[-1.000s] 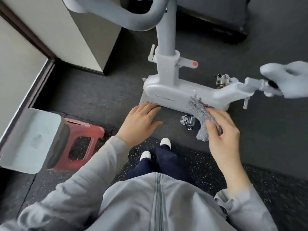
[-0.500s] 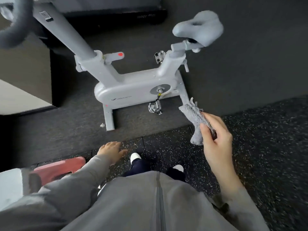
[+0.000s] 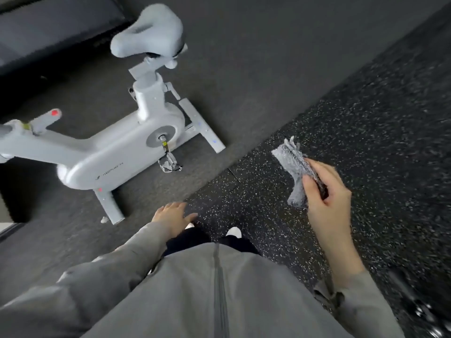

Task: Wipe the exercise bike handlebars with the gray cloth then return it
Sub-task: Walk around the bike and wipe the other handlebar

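Observation:
The gray cloth (image 3: 294, 164) is bunched in my right hand (image 3: 325, 198), held in the air over the speckled floor at the right. The white exercise bike (image 3: 117, 152) stands at the upper left with its saddle (image 3: 146, 32) toward the top; its handlebars are out of view past the left edge. My left hand (image 3: 172, 217) hangs low near my feet with fingers spread, holding nothing. Both hands are well apart from the bike.
Dark speckled rubber flooring (image 3: 366, 118) covers the right side, plain dark matting (image 3: 244, 57) lies under the bike. The bike's pedal (image 3: 169, 164) and rear foot bar (image 3: 201, 125) stick out toward me. A dark low object (image 3: 48, 23) sits at the top left.
The view has swung right and away from the bike; the red stool and handlebars have left the frame. My left hand dropped to my side, and my right hand carried the cloth off the bike.

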Demonstrator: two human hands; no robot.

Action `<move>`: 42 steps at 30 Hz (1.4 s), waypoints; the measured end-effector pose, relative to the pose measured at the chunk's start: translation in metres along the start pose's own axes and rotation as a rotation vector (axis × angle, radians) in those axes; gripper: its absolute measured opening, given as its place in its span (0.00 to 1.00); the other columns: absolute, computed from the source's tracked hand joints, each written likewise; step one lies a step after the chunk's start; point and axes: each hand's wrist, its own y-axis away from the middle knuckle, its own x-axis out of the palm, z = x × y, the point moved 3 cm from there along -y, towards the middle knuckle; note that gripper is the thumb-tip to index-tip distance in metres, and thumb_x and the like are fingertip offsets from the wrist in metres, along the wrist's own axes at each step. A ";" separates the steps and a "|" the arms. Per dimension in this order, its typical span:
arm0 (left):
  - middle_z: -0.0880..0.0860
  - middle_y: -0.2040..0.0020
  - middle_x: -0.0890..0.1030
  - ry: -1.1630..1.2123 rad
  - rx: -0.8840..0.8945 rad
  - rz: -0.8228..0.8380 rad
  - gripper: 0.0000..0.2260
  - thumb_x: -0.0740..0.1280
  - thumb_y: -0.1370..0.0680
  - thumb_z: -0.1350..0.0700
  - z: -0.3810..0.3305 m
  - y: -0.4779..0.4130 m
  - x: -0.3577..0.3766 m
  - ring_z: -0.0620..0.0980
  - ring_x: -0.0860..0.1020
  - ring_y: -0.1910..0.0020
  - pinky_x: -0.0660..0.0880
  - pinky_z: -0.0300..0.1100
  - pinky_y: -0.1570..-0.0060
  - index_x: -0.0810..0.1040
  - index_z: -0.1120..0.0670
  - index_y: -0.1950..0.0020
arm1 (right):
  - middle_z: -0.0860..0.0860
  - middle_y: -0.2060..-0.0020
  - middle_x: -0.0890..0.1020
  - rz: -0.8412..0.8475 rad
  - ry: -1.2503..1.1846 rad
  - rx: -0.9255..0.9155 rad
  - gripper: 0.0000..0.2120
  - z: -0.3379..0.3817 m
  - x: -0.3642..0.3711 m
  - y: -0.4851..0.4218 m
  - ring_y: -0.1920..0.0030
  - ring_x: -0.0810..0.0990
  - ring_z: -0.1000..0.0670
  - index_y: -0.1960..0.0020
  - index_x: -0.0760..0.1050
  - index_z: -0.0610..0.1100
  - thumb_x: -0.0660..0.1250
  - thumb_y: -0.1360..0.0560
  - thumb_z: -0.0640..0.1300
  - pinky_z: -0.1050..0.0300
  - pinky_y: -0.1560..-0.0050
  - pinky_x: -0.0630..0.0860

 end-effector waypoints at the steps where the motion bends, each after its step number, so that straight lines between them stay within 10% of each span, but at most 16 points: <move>1: 0.54 0.27 0.66 -0.014 0.015 -0.014 0.28 0.54 0.22 0.38 -0.011 -0.006 -0.006 0.54 0.63 0.28 0.58 0.50 0.29 0.63 0.53 0.28 | 0.49 0.44 0.77 -0.016 -0.007 0.019 0.14 -0.006 -0.007 -0.002 0.45 0.75 0.62 0.38 0.75 0.41 0.62 0.23 0.34 0.73 0.41 0.68; 18: 0.59 0.28 0.66 0.084 -0.030 0.073 0.24 0.58 0.21 0.45 -0.062 -0.160 -0.118 0.60 0.65 0.29 0.64 0.53 0.31 0.64 0.54 0.28 | 0.51 0.44 0.77 -0.043 0.104 -0.008 0.15 -0.016 -0.008 -0.168 0.43 0.75 0.58 0.38 0.76 0.42 0.63 0.24 0.33 0.73 0.39 0.67; 42: 0.58 0.28 0.67 0.374 -0.188 -0.076 0.23 0.58 0.20 0.46 -0.308 -0.317 -0.270 0.59 0.65 0.30 0.62 0.53 0.30 0.64 0.56 0.28 | 0.53 0.46 0.75 0.262 0.201 -0.365 0.16 -0.063 -0.103 -0.528 0.43 0.73 0.51 0.39 0.76 0.39 0.63 0.25 0.30 0.69 0.38 0.66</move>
